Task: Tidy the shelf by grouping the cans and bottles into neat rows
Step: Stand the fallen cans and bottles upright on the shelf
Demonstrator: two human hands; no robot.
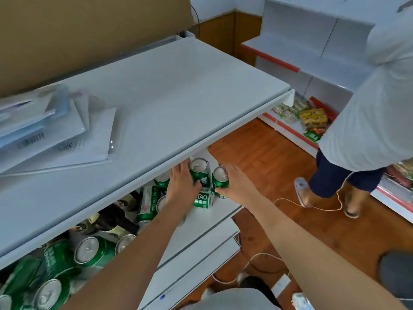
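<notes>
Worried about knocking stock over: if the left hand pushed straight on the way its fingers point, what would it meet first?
Probably nothing new: the left hand already grips an upright green can. Beyond lies shadow under the top shelf; depth there is unclear.

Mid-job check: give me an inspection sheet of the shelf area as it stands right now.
Surface: white lower shelf, partly hidden under the top shelf.
Job's things: two upright green cans at the right end, one beside the other; more green cans and dark bottles jumbled further left.
Clutter: flat plastic packets on the top shelf.
Hands: left hand grips one can, right hand the other.
Cables: white cable on the floor.
Surroundings: another person; snack shelves.
</notes>
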